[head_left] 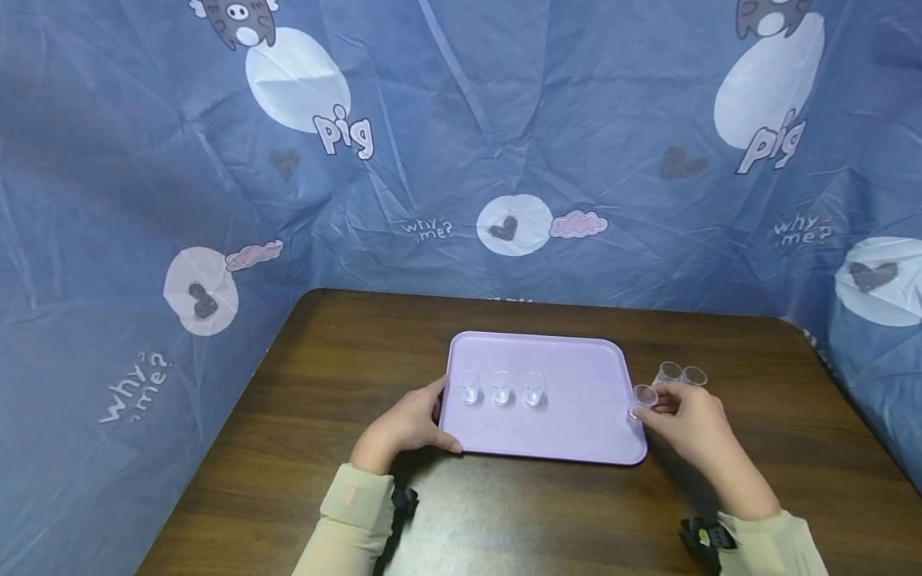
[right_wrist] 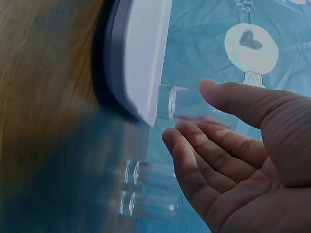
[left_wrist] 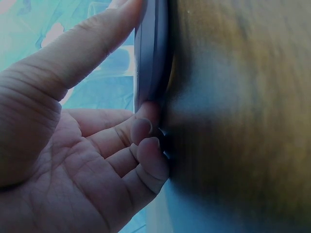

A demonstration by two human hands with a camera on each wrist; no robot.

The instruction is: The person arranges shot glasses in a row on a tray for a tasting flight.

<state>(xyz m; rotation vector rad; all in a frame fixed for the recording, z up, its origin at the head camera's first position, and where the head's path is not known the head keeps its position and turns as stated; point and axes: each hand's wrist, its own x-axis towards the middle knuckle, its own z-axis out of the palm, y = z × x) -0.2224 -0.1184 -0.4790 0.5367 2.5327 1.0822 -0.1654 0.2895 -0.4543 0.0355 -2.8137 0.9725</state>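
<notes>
Head view, step in hand: a small clear cup (head_left: 643, 398) is held by the right hand (head_left: 691, 424) at the right rim of the lilac tray (head_left: 576, 424); it is judged that the cups are being moved one by one from the bench (head_left: 302, 448) onto the tray.
Head view, left hand: the left hand (head_left: 406, 424) is laid against the tray's near-left edge, the thumb on the rim, so the tray is steadied.
Head view, on the tray: three cups (head_left: 502, 387) are stood upright in a row along the far-left part.
Head view, next move: the held cup would probably need to be carried left over the rim and set upright beside the row, clear of the nearest cup.
Head view, in the way: two more cups (head_left: 680, 374) are stood on the bench just beyond the right hand; they could be knocked by it. A blue printed cloth (head_left: 461, 144) is hung behind.
Left wrist view: the tray edge (left_wrist: 151, 53) is pinched between the thumb on top and curled fingers (left_wrist: 146, 127) underneath, against the bench (left_wrist: 243, 121).
Right wrist view: the cup (right_wrist: 194, 104) is pinched between thumb and fingers (right_wrist: 204, 138), the hand otherwise loosely open, its mouth at the tray corner (right_wrist: 141, 58). The two spare cups (right_wrist: 150, 189) are seen blurred below.
</notes>
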